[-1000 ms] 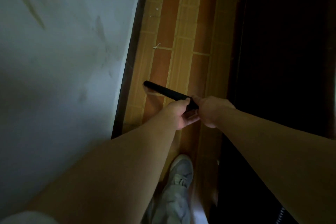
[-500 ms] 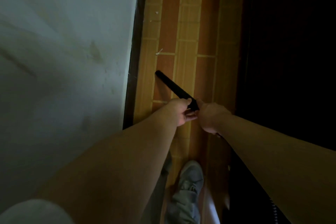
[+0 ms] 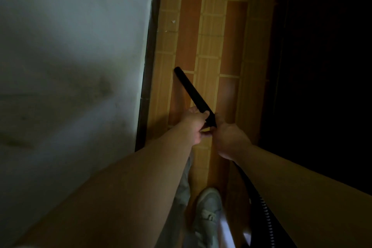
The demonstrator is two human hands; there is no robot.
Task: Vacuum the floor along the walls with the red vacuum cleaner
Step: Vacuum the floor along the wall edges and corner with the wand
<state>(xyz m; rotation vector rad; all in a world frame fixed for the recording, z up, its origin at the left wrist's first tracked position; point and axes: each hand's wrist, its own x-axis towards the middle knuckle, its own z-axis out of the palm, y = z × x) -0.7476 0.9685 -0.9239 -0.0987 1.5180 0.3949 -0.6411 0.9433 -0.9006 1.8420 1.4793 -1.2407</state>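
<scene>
- Nearest to me, a grey shoe (image 3: 209, 209) stood on the floor (image 3: 229, 36) at the bottom of the view, with a pale trouser leg (image 3: 181, 197) just left of it.
- A ribbed black hose (image 3: 263, 207) ran from the lower right up under the right forearm towards the hands.
- Both bare forearms reached forward and met near the middle of the view.
- The right hand (image 3: 231, 141) showed me its back. Its fingers were folded under and mostly hidden, wrapped round the near end of the black tube (image 3: 193, 92).
- The left hand (image 3: 194, 125) sat just left of it, almost touching, fingers curled over the same tube a little further along.
- From the hands, I saw the tube slant away and to the left, down to the floor. Its tip sat on the striped wood-pattern boards, near the dark baseboard (image 3: 149, 66) but apart from it.
- Left of the baseboard rose the pale wall (image 3: 70, 46), smudged and part in shadow.
- Further on, small white specks (image 3: 173, 21) lay on the floor close to the baseboard.
- The right side was too dark for me to make anything out.
</scene>
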